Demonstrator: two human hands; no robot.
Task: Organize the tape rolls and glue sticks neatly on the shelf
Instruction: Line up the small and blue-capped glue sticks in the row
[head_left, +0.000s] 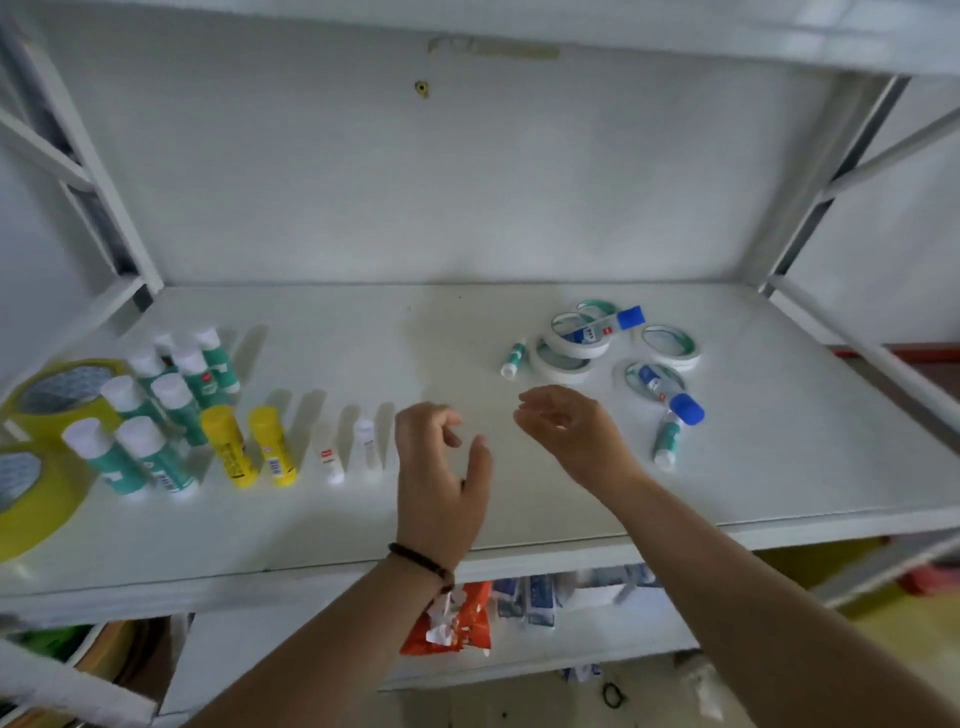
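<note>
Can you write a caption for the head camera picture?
Empty hands hover between standing glue sticks and jumbled tape rolls.

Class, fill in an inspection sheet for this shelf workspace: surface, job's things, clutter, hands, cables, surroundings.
Surface: white shelf, faint stain mid-back.
Job's things: green glue sticks, two yellow glue sticks and two small white glue sticks stand at left beside yellow tape rolls.
Clutter: white tape rolls lie jumbled at right with blue-capped glue tubes and green sticks lying on their sides.
Hands: left hand and right hand hover, loosely curled, holding nothing.
Cables: nothing seen.
Surroundings: orange packet on the lower shelf.
</note>
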